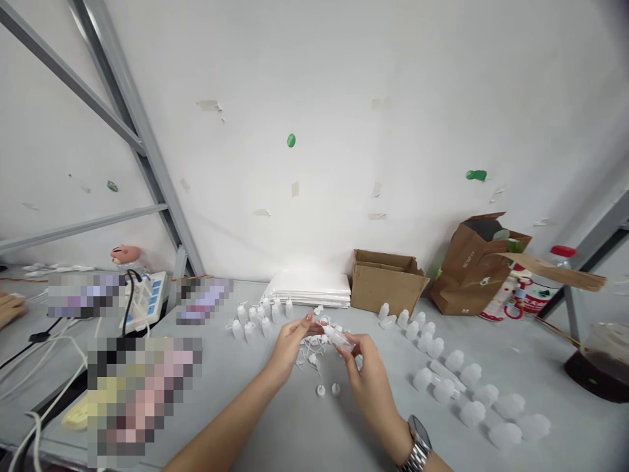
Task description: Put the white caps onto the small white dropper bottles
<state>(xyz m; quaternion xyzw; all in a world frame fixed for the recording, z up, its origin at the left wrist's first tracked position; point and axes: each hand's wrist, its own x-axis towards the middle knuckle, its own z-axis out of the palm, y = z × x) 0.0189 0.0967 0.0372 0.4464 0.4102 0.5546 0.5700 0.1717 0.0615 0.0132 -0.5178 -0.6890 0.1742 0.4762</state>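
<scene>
My left hand (295,347) and my right hand (368,387) meet above the grey table (275,426). Between them is a small translucent plastic dropper bottle (339,337), lying nearly level. My right fingers grip its body, and my left fingertips pinch its white tip end. Under my hands lies a heap of small white plastic nozzles (309,347). Two white bottle caps (327,391) stand just below. Upright white bottles (260,314) crowd to the left, and a long double row of translucent bottles (442,383) runs along the right.
A co-worker's hand (10,308) shows at the far left, near cables (42,373) and a power strip (145,301). Behind stand a stack of white packets (309,288), a cardboard box (386,282) and a brown paper bag (474,265). Blurred patches hide some items.
</scene>
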